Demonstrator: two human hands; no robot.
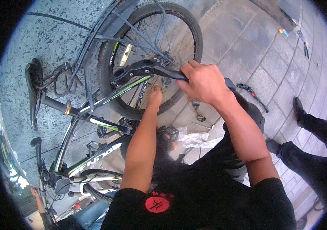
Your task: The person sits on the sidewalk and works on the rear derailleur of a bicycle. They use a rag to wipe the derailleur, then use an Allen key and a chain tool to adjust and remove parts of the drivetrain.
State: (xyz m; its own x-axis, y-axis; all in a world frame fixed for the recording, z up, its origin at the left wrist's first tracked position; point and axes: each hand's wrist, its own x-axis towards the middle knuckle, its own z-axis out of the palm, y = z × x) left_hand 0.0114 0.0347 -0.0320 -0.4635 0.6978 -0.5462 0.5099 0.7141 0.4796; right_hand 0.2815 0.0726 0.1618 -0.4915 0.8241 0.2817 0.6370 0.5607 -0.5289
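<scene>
My right hand (205,82) is closed around one end of a black bicycle kickstand (148,69). The kickstand reaches left across the rear wheel (194,28), and its clamp-like end lies by the bike's frame tube (113,96). Low among the spokes, below the kickstand, my left hand (155,96) has its fingers curled together. What they hold, if anything, I cannot make out. The bicycle, with a black, white and green frame, has its saddle (36,94) towards the left. Part of the wheel hub is hidden behind the kickstand.
A black and red kickstand-like bar (253,97) lies on the paving at right. Clear plastic wrapping (194,140) is below the wheel. Farther off lie pliers-like tools (304,44). A person's dark trouser legs (309,157) stand at right; another person's hand (35,191) is at the handlebar.
</scene>
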